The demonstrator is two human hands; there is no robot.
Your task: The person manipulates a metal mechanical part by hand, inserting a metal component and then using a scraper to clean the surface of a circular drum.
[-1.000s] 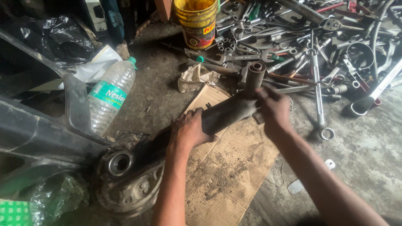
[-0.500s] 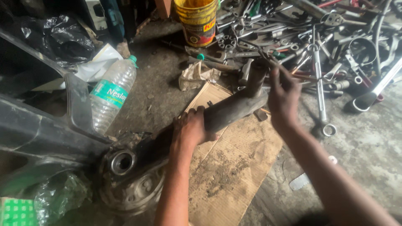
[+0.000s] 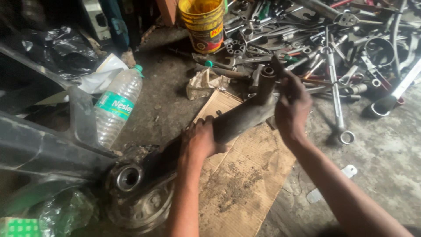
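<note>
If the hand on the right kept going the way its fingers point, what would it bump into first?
Probably the short dark tube end of the long metal arm: the right hand points up-left and already has its grip near it. Beyond lie scattered wrenches; depth is unclear.

I'm getting soft, dim daylight coming in from the right; the grey concrete floor (image 3: 386,153) is looking washed out, the left side is sinking into murky shadow, and everything's smearing slightly with motion blur.
</note>
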